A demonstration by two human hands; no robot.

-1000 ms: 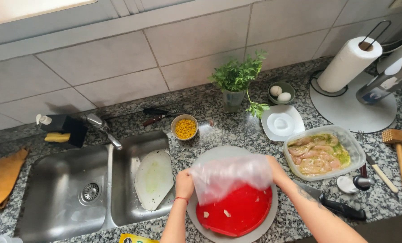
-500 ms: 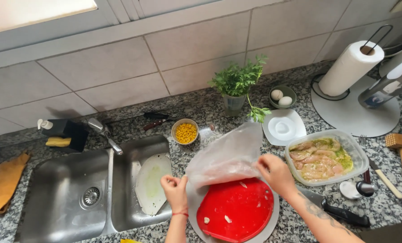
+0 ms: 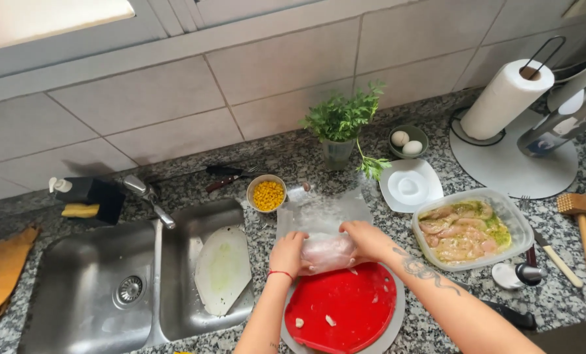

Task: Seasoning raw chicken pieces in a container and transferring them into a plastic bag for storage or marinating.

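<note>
- The red cutting board [image 3: 345, 308] lies nearest, at 6 o'clock on the granite surface [image 3: 293, 157], with a few pale scraps on it.
- At the board's far edge, the left hand [image 3: 287, 254] and right hand [image 3: 365, 239] both press on a clear plastic sheet [image 3: 322, 216] folded over a pale piece of meat [image 3: 329, 251]; fingers are curled, closed on the plastic, the meat bundled between them.
- To do this well, I judge the plastic should lie flat and smooth over the meat, edges beyond it, and the bundle kept fully on the board.
- At 3 o'clock sits a clear container of marinated meat [image 3: 470, 229]; a wooden mallet [image 3: 585, 229] lies further right.
- At 9 o'clock, a white cutting board [image 3: 222, 269] rests in the sink [image 3: 76, 295].
- Further off, at 11 o'clock, a bowl of corn [image 3: 266, 193]; at 12, a herb plant [image 3: 342, 124]; at 1, a bowl of eggs [image 3: 407, 141] and a paper towel roll [image 3: 506, 98].
</note>
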